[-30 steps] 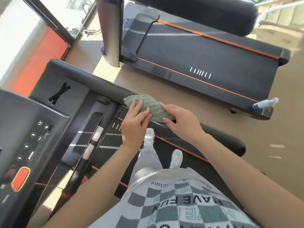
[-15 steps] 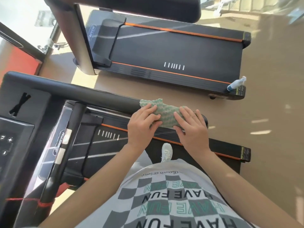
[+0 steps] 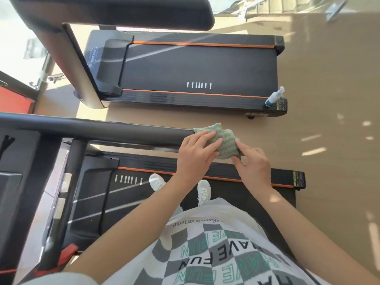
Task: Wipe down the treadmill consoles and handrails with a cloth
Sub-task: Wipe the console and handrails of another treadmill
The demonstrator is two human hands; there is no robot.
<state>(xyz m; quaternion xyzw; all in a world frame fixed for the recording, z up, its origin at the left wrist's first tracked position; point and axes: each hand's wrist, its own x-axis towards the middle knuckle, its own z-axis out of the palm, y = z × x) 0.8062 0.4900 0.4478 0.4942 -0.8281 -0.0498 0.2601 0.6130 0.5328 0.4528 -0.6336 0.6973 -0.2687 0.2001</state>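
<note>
A green and white waffle cloth point(image 3: 223, 138) is wrapped over the free end of the black padded handrail point(image 3: 115, 129) of the treadmill I stand on. My left hand point(image 3: 195, 155) lies on the cloth's left part with fingers spread flat over it. My right hand point(image 3: 251, 163) pinches the cloth's lower right edge with thumb and fingers. The rail's tip is hidden under the cloth. The console point(image 3: 12, 182) shows only as a dark edge at the far left.
A second treadmill point(image 3: 197, 68) stands parallel beyond the rail, with a white spray bottle point(image 3: 274, 96) upright on its rear corner. Its own handrail point(image 3: 123, 11) crosses the top. My white shoes point(image 3: 203, 190) are on the belt. Tan floor lies to the right.
Both hands slid the cloth along the handrail from near its upright out to the rail's free end. The view swung right, so the console has nearly left the frame.
</note>
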